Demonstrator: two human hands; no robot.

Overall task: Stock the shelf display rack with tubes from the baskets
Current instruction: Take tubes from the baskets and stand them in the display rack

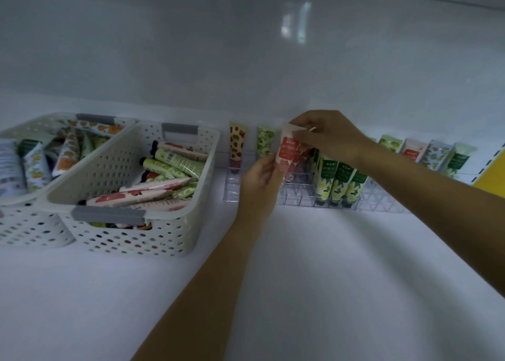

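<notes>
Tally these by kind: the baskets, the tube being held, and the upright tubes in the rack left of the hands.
Baskets: 2, near basket and far basket.
Held tube: 1, pink tube, gripped by left hand and right hand.
Upright tubes left of the hands: 2, strawberry-print tube and green-print tube.
Total: 5.

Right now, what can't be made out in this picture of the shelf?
Head view only:
Lettering on the pink-and-red soft tube, gripped by left hand and right hand: too blurred.
Slots of the clear plastic rack behind both hands: hidden.
Far left, the white perforated plastic basket: cut by the frame edge.
</notes>
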